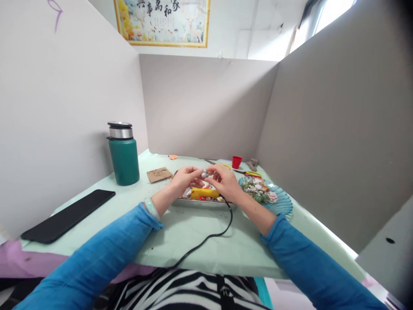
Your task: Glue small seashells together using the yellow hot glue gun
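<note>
My left hand and my right hand meet over a shallow tray. Between their fingertips is a small whitish-grey piece, shell-like but too small to name surely. The left thumb and fingers pinch it from one side, and the right fingers close on it from the other. Just below them, a yellow glue gun lies across the tray, its nozzle hidden. A black cord runs from it toward my lap. Small colourful bits fill the tray, partly covered by my hands.
A blue glass plate of shells and stones stands right of the tray. Beyond are yellow-handled scissors and a red cup. To the left are a brown card, a green bottle and a black phone. Grey partitions surround the table.
</note>
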`<action>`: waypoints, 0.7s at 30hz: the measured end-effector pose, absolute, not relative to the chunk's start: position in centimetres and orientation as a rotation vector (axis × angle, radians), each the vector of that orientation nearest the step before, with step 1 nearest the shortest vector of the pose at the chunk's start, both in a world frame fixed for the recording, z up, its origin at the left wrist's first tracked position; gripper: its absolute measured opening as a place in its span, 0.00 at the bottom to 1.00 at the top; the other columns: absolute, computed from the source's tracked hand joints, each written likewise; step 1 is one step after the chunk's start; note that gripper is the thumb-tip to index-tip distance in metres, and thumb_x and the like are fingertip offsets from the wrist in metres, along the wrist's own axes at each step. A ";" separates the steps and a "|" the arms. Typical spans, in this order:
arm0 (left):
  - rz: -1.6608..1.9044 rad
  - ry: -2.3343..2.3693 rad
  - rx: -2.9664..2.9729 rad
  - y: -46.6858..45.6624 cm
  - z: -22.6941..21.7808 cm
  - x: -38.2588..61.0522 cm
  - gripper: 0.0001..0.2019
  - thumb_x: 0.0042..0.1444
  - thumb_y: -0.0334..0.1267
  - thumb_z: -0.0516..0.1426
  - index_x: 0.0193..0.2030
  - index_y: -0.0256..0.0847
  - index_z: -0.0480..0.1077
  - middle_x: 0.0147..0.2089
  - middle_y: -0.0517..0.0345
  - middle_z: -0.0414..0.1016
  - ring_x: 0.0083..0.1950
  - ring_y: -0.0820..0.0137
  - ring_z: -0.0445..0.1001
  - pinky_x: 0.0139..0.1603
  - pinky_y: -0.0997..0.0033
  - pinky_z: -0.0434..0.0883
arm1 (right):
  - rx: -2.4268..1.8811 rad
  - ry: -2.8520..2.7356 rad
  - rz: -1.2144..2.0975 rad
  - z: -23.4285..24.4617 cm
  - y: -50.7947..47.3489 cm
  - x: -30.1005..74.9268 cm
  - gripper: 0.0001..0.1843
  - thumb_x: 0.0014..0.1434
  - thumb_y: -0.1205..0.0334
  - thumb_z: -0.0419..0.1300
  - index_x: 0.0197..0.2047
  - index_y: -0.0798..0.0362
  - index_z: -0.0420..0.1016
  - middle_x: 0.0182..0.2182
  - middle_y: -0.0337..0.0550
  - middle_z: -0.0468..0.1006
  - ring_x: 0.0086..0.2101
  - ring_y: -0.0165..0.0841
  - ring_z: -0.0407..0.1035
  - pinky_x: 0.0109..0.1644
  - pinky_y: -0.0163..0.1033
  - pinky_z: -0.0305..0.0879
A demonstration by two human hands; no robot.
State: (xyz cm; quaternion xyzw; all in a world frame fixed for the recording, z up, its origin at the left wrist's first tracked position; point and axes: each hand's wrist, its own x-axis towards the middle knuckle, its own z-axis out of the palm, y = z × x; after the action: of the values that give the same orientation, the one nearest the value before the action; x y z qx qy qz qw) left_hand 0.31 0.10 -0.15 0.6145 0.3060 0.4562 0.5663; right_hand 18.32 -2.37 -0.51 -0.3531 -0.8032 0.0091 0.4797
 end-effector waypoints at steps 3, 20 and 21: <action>1.083 0.759 1.474 0.0 -0.2 0.5 0.18 0.48 0.49 0.62 0.32 0.36 0.64 0.25 0.55 0.75 0.27 0.71 0.76 0.29 0.74 0.71 | -0.895 -2.012 -0.105 -0.6 -2.6 18.2 0.09 0.57 0.56 0.59 0.40 0.50 0.71 0.37 0.43 0.72 0.28 0.29 0.65 0.34 0.36 0.61; 1.091 0.835 1.626 0.2 -0.5 0.4 0.20 0.49 0.53 0.59 0.35 0.35 0.67 0.34 0.50 0.78 0.26 0.73 0.75 0.31 0.70 0.73 | -0.993 -1.941 0.170 1.4 -2.3 20.0 0.06 0.52 0.59 0.61 0.29 0.53 0.75 0.25 0.39 0.75 0.26 0.30 0.66 0.31 0.35 0.60; 1.089 0.840 1.629 0.3 -0.5 0.4 0.20 0.49 0.53 0.59 0.35 0.35 0.67 0.34 0.50 0.78 0.26 0.73 0.75 0.31 0.70 0.73 | -1.033 -1.939 0.221 1.9 -2.3 21.0 0.07 0.51 0.58 0.62 0.29 0.53 0.76 0.25 0.39 0.76 0.27 0.30 0.67 0.31 0.35 0.61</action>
State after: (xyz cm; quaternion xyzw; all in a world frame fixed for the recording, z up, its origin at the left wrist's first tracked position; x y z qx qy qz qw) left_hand 0.43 0.29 -0.51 0.6687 0.3447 0.4472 0.4838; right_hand 21.03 -2.27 1.94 -0.4179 -0.7841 0.0893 0.4500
